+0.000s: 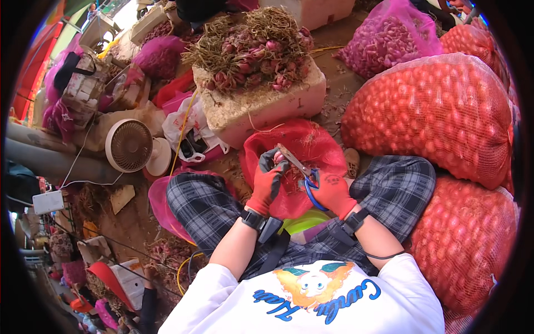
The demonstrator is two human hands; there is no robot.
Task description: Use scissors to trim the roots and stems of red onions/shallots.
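My left hand (266, 181), in a red and dark grey work glove, is closed around a small purple-red shallot (278, 157). In my right hand (335, 193), gloved the same way, is a pair of scissors (312, 193) with blue handles. Their metal blades reach left to the top of the shallot, where a dry stem shows; whether they are fully closed on it I cannot make out. Below both hands a red mesh bag (253, 146) lies spread between my legs, with dry trimmings on it.
Beyond the bag, a white foam box (267, 111) carries a heap of shallots with dried stalks (250, 58). Large red mesh sacks of bulbs (428, 117) stand close on my right, a pink one (392, 36) behind. A small fan (129, 146) stands at left, beside a white plastic bag (186, 125).
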